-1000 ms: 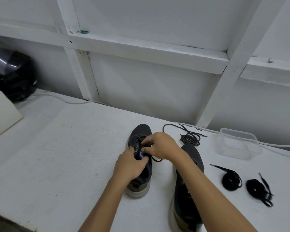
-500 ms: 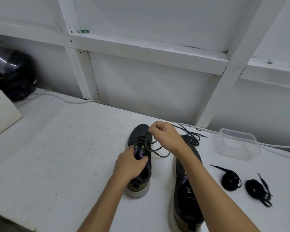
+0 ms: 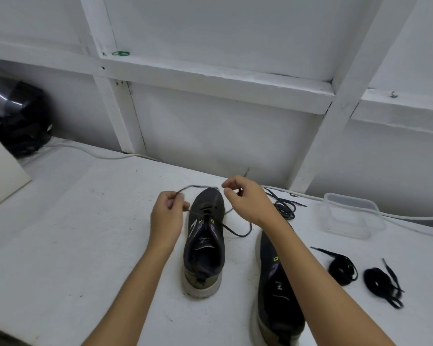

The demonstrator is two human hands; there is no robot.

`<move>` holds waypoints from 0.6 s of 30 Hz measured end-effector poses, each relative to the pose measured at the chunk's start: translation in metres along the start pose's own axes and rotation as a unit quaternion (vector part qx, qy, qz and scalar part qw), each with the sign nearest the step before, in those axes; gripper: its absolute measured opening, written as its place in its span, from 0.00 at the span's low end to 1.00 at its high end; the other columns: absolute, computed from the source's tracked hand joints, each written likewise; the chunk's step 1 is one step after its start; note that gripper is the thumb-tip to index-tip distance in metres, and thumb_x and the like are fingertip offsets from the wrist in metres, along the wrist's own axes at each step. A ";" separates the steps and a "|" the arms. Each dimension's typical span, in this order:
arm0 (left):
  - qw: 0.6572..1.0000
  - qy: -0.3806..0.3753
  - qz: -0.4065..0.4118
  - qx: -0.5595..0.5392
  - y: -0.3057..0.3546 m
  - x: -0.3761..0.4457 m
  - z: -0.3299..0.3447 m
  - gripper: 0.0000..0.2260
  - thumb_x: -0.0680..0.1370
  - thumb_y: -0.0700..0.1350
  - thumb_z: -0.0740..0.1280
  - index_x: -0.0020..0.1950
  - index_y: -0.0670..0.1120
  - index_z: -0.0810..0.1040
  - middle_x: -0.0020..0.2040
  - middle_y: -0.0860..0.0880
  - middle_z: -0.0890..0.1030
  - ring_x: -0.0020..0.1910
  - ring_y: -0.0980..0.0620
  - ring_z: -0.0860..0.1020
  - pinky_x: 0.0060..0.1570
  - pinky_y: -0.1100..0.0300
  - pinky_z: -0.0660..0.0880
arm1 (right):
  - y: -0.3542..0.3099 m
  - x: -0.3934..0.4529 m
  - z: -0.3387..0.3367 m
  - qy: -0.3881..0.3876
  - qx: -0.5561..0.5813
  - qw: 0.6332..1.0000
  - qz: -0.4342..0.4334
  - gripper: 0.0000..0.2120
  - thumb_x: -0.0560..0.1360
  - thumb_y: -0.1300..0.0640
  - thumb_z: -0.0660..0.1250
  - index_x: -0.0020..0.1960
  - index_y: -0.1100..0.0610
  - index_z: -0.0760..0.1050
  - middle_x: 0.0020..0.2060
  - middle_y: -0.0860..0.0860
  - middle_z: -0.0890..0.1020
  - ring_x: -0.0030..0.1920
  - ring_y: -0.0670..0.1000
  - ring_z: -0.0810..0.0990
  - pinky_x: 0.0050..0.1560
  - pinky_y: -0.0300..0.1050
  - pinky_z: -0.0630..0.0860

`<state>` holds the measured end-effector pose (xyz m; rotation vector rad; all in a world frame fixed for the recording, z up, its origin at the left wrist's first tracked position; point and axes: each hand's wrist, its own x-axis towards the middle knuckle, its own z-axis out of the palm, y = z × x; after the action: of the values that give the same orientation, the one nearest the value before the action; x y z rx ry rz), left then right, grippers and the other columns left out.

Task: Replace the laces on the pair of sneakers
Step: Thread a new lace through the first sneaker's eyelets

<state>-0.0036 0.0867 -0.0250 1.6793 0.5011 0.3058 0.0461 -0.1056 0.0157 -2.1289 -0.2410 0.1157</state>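
Pulling the old lace (image 3: 238,231) out of the left-hand sneaker (image 3: 204,240) looks like the step in hand, and it would go best with even, short draws from each eyelet rather than one long tug, since the cord is thin and could snag where it crosses over the tongue. That sneaker sits upright on the white table (image 3: 73,233) with its toe pointing away, and the lace is loosened through its upper eyelets. The left hand (image 3: 166,216) has its fingers curled, pinching one blurred end of the lace just beside the toe; the right hand (image 3: 248,201) pinches the other strand above the toe, with a slack loop trailing down to the table between the two shoes. Holding the shoe steady may be needed, as neither hand rests on it. The second sneaker (image 3: 278,295) lies near, partly under the right forearm, and could catch the loose loop. Behind it lies a tangled lace (image 3: 284,208); two coiled black laces (image 3: 343,268) sit well to the right, near a clear plastic container (image 3: 350,216). A white cable (image 3: 85,151) runs along the wall.
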 end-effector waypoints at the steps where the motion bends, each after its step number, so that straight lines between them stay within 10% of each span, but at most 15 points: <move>1: 0.999 0.033 -0.020 -0.006 -0.005 0.002 -0.005 0.03 0.81 0.48 0.63 0.49 0.51 0.75 0.38 0.56 0.84 0.41 0.60 0.82 0.40 0.58 0.72 | 0.006 0.001 -0.001 0.000 -0.013 1.000 0.014 0.08 0.81 0.52 0.64 0.57 0.46 0.79 0.51 0.40 0.81 0.36 0.38 0.77 0.40 0.33 0.71; 6: 0.983 0.138 -0.123 0.016 -0.040 -0.001 -0.025 0.03 0.80 0.45 0.61 0.50 0.48 0.73 0.43 0.48 0.82 0.42 0.49 0.80 0.33 0.57 0.71 | 0.026 -0.002 -0.002 -0.024 -0.136 0.988 0.076 0.19 0.81 0.51 0.65 0.71 0.49 0.71 0.63 0.49 0.77 0.59 0.52 0.78 0.59 0.45 0.72; 11: 0.978 0.116 -0.076 0.158 -0.054 -0.011 -0.026 0.13 0.76 0.39 0.70 0.58 0.43 0.71 0.48 0.49 0.76 0.42 0.49 0.75 0.38 0.58 0.69 | 0.032 -0.003 0.003 -0.099 -0.196 0.969 0.108 0.03 0.75 0.54 0.69 0.46 0.47 0.78 0.44 0.44 0.81 0.48 0.49 0.80 0.50 0.43 0.78; 18: 0.963 0.060 0.096 0.246 -0.039 -0.013 -0.014 0.08 0.78 0.36 0.64 0.54 0.46 0.76 0.54 0.50 0.75 0.45 0.50 0.75 0.42 0.60 0.67 | 0.029 -0.005 0.008 -0.205 -0.243 0.944 0.088 0.05 0.78 0.49 0.69 0.48 0.50 0.81 0.43 0.43 0.80 0.48 0.49 0.78 0.38 0.38 0.69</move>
<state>-0.0276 0.0968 -0.0594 2.2097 0.5346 0.4531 0.0432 -0.1154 -0.0135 -2.6009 -0.3504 0.6693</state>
